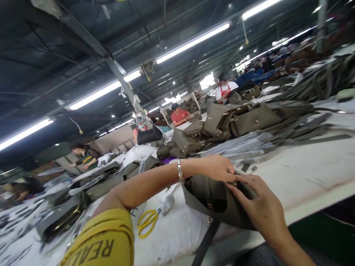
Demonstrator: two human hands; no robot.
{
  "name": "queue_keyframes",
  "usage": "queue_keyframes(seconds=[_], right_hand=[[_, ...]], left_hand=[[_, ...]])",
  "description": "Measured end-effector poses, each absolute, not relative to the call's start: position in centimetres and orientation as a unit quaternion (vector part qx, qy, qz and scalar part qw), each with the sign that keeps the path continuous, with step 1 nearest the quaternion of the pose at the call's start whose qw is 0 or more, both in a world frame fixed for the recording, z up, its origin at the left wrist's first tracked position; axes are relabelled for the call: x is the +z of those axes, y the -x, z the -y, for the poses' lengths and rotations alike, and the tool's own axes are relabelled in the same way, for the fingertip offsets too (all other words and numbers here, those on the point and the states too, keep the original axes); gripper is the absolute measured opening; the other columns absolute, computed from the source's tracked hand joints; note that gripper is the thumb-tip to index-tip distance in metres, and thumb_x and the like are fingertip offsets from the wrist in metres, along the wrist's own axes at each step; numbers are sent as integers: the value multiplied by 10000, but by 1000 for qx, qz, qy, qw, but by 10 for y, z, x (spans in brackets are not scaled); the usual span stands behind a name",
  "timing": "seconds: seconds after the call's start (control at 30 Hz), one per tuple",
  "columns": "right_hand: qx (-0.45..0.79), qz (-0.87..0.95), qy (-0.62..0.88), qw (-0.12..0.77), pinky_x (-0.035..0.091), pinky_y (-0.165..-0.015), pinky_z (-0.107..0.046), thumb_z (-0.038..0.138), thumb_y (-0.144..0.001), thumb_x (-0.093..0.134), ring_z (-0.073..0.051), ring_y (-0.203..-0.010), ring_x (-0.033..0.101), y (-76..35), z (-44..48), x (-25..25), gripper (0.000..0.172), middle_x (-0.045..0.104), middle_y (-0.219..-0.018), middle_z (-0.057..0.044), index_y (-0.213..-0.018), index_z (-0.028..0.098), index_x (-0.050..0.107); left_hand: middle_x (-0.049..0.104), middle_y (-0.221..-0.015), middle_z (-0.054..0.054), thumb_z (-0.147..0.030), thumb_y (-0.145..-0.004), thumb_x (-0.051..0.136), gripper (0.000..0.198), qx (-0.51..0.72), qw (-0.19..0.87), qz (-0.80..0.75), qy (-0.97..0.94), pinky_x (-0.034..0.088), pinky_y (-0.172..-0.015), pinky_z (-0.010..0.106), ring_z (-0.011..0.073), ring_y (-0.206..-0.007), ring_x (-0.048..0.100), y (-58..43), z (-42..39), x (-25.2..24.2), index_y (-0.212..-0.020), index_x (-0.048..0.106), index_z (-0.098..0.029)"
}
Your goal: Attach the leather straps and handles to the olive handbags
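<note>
An olive-grey handbag [235,214] lies tilted at the table's near edge, its opening towards me and gold-toned hardware inside. My left hand [217,168] reaches over the bag from the left, its fingers closed in a pinch at the far rim. My right hand [262,197] grips the bag's right side, with thumb and fingertips meeting the left fingers at that rim. What small part lies between the fingertips is hidden. A dark strap [206,242] hangs below the bag over the table edge. Yellow-handled scissors [148,223] lie left of the bag, their blades partly under a greyish wrapped lump.
Piled olive bags [219,120] and loose straps [299,129] cover the table beyond my hands. Clear plastic wrapping [238,144] lies before them. More bag pieces [63,216] are spread at left. Several people work farther back, one in a red shirt [180,116].
</note>
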State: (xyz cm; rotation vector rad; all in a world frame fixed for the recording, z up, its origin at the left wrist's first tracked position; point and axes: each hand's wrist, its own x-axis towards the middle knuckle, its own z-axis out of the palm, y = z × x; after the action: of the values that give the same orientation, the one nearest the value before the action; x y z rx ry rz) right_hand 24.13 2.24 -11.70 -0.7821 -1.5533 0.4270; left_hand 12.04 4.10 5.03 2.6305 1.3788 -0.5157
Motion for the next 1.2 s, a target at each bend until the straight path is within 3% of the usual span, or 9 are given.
queue_keyframes(seconds=[0.17, 0.33, 0.53, 0.67, 0.83, 0.97, 1.1, 1.2], right_hand=[[186, 681, 360, 610, 499, -881, -415, 615, -887, 510, -272, -994, 643, -240, -29, -126, 426, 665, -1041, -67, -1059, 255, 660], [198, 694, 355, 595, 466, -957, -477, 698, -841, 498, -309, -1051, 638, -244, -41, -133, 522, 682, -1099, -73, -1078, 264, 668], [183, 693, 344, 607, 469, -929, -468, 667, -861, 499, -300, -985, 648, -248, -34, -121, 477, 680, -1038, -79, -1022, 258, 685], [169, 687, 348, 615, 487, -879, -428, 555, -885, 561, -273, -962, 648, -251, -26, -117, 348, 672, -1025, -66, -1040, 262, 668], [210, 717, 336, 573, 490, -863, -425, 400, -851, 686, -271, -969, 617, -255, -22, -107, 221, 662, -987, -68, -1017, 255, 672], [245, 694, 345, 583, 499, -847, -405, 310, -840, 714, -255, -951, 608, -250, -17, -99, 181, 646, -954, -62, -1006, 252, 672], [276, 656, 342, 614, 513, -843, -378, 264, -824, 735, -239, -954, 613, -246, -14, -99, 172, 645, -950, -54, -987, 254, 681], [297, 653, 335, 611, 514, -880, -386, 260, -811, 753, -240, -987, 623, -250, -16, -102, 227, 671, -988, -57, -1032, 259, 702]], left_hand=[[731, -847, 72, -420, -925, 427, 401, -137, 38, -487, -862, 328, -541, 278, 177, -706, 598, -116, -37, 44, -787, 718, -180], [730, -915, 85, -467, -978, 364, 458, -118, 78, -470, -871, 407, -623, 282, 191, -787, 628, -105, -35, 48, -835, 683, -172], [718, -992, 43, -248, -936, 440, 198, -39, 33, -485, -873, 428, -701, 263, 169, -827, 630, -99, -33, 37, -1004, 621, -208], [709, -1005, 32, -186, -922, 438, 260, 18, 51, -483, -874, 431, -722, 252, 164, -865, 640, -103, -21, 30, -1123, 600, -220], [686, -792, -4, -382, -934, 513, 355, 98, 114, -514, -844, 393, -599, 246, 163, -690, 607, -105, -9, 35, -1247, 567, -224], [720, -982, -1, -284, -898, 542, 352, 88, 135, -505, -848, 388, -583, 241, 125, -615, 569, -104, -17, 27, -1243, 596, -249], [709, -1118, 13, -264, -930, 478, 366, 90, 150, -493, -852, 466, -770, 258, 166, -846, 649, -104, -24, 17, -1281, 582, -257], [681, -1205, 34, -317, -961, 454, 353, 101, 160, -486, -853, 458, -890, 280, 191, -1024, 633, -102, -24, 15, -1280, 581, -238]])
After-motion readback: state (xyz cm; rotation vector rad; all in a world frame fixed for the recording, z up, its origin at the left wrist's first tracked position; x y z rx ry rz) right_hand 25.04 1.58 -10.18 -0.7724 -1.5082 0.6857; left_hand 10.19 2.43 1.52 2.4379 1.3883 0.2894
